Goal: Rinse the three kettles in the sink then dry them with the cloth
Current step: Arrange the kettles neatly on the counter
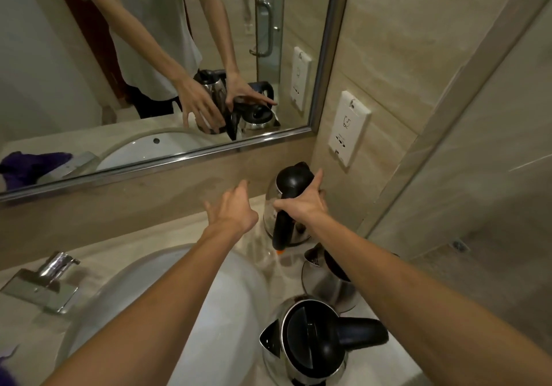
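Right hand (301, 205) grips far kettle (286, 206) handle; arm hides middle kettle (325, 284).

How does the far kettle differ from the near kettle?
Far kettle: right hand grips its handle; near kettle: untouched. Far kettle stands by the back wall; near kettle at the counter's front edge. Far handle points toward the person; near handle points right. Both: steel, black lids.

Three kettles (292, 179) (322, 288) (310, 341), two hands (231, 209) (301, 205), one sink (125, 290), one tap (56, 269), one mirror (59, 87), one socket (348, 127), one cloth (5, 373).

Dim, warm indoor light, soft focus, strong wide-angle bending at the edges (mirror frame (179, 157) bowed).
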The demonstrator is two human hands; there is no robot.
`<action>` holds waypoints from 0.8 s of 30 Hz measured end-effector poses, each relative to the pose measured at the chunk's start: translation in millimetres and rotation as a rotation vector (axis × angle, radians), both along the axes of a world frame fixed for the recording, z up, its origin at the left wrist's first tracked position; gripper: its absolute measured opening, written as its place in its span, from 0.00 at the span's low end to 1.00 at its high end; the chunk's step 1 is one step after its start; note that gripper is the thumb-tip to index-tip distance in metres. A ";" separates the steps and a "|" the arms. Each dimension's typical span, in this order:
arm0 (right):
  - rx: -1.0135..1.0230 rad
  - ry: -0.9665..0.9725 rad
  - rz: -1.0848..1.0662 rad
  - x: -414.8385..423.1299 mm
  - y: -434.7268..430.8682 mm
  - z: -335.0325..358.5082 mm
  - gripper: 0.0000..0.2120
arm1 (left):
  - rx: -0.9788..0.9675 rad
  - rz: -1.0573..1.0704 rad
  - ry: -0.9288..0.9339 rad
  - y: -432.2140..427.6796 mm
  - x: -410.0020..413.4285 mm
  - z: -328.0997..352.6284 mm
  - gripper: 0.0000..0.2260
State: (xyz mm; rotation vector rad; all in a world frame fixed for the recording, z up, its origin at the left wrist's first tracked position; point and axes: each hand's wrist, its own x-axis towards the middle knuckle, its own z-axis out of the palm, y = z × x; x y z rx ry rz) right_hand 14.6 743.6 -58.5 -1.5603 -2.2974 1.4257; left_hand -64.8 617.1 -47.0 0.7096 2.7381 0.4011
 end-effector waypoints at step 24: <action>0.107 -0.242 0.867 -23.3 91.0 14.5 0.69 | -0.137 -0.374 -0.144 65.9 -63.5 -4.4 0.55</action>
